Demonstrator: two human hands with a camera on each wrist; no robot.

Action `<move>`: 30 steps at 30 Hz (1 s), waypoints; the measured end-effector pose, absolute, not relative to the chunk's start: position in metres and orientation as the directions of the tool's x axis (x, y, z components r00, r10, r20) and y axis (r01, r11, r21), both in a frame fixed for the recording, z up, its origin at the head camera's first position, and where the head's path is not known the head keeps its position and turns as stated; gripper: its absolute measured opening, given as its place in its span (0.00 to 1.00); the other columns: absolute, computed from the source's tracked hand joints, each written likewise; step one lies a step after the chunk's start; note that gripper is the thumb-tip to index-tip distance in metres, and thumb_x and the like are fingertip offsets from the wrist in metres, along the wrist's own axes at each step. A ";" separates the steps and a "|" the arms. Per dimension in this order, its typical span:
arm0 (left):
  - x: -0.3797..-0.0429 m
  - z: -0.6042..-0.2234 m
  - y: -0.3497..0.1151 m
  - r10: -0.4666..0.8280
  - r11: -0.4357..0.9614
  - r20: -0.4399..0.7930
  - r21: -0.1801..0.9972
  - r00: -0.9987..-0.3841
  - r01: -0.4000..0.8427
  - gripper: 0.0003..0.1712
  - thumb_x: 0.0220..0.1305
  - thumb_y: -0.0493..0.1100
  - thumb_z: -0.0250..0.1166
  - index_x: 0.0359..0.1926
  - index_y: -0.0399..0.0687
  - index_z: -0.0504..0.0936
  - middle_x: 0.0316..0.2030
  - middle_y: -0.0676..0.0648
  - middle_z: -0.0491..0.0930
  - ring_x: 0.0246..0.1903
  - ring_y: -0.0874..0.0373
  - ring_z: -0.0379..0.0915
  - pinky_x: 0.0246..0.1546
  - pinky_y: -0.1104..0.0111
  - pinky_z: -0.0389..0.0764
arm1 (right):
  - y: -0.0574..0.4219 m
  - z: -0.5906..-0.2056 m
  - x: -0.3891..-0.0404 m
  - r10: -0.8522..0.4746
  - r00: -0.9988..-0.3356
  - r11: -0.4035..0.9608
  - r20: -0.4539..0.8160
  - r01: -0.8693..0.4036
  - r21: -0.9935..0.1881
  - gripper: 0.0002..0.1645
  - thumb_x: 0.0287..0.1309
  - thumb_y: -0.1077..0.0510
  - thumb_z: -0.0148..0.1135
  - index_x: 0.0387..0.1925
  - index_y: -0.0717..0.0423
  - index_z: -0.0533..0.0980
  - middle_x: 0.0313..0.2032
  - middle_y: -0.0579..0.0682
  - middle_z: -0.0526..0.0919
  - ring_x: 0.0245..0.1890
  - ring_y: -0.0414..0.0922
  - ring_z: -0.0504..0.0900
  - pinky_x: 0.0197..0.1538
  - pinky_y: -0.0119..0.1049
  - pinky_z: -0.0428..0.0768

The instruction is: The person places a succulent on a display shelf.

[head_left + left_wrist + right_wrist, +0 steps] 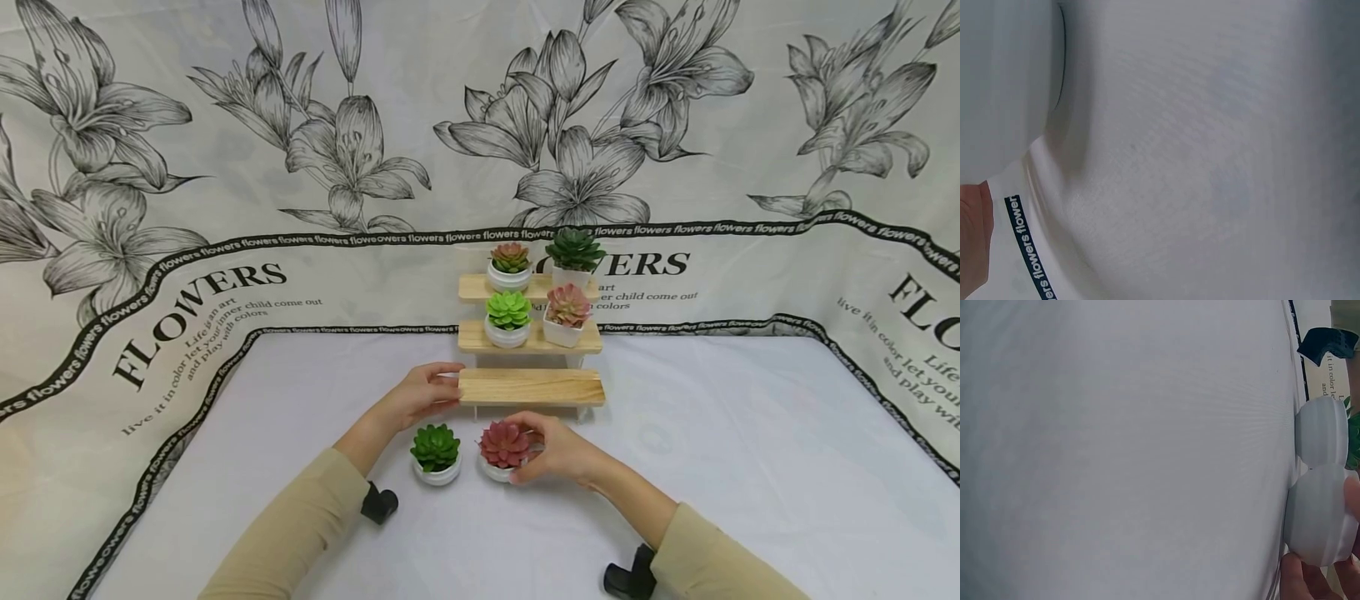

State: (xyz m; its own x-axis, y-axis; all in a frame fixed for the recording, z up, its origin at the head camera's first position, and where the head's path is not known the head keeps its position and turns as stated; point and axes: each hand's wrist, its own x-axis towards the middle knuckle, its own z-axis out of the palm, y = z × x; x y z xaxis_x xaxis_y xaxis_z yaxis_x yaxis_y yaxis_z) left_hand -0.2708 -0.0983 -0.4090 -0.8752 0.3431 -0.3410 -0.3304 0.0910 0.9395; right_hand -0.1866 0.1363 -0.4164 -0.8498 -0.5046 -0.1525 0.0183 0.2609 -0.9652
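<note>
A potted red succulent (504, 444) stands in front of the tiered wooden stand (532, 387), its round white pot (1316, 515) gripped by my right hand (558, 452) from the right side. With fingers and thumb around the left end of the stand's lowest board, my left hand (416, 396) holds it there. Just left of the red plant sits a green succulent (436, 447) in a similar white pot (1321, 432). In the left wrist view a pale rounded surface (1004, 81) fills the upper left corner, and a bit of skin shows below it.
The middle board carries a bright green succulent (508, 310) and a pink succulent (567, 308). On the top board are a reddish-green succulent (510, 258) and a dark green succulent (573, 248). A flower-printed cloth (375, 287) hangs behind the white table (712, 467).
</note>
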 end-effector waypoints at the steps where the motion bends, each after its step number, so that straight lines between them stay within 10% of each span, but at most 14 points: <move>1: -0.271 -0.409 -0.098 0.343 0.092 -0.341 0.939 -0.875 -0.330 0.29 0.60 0.28 0.60 0.63 0.41 0.68 0.55 0.36 0.70 0.44 0.55 0.73 0.47 0.65 0.79 | 0.136 -0.416 -0.187 -0.504 -0.851 0.266 -0.152 0.014 -0.964 0.42 0.37 0.68 0.75 0.57 0.66 0.68 0.47 0.55 0.76 0.45 0.47 0.74 0.47 0.38 0.79; 30: -0.269 -0.405 -0.099 0.364 0.089 -0.343 0.938 -0.866 -0.334 0.29 0.61 0.28 0.58 0.64 0.39 0.66 0.58 0.34 0.67 0.45 0.54 0.72 0.53 0.61 0.76 | 0.135 -0.412 -0.187 -0.509 -0.846 0.277 -0.161 0.016 -0.961 0.40 0.39 0.67 0.74 0.57 0.64 0.67 0.46 0.55 0.75 0.44 0.47 0.74 0.41 0.35 0.79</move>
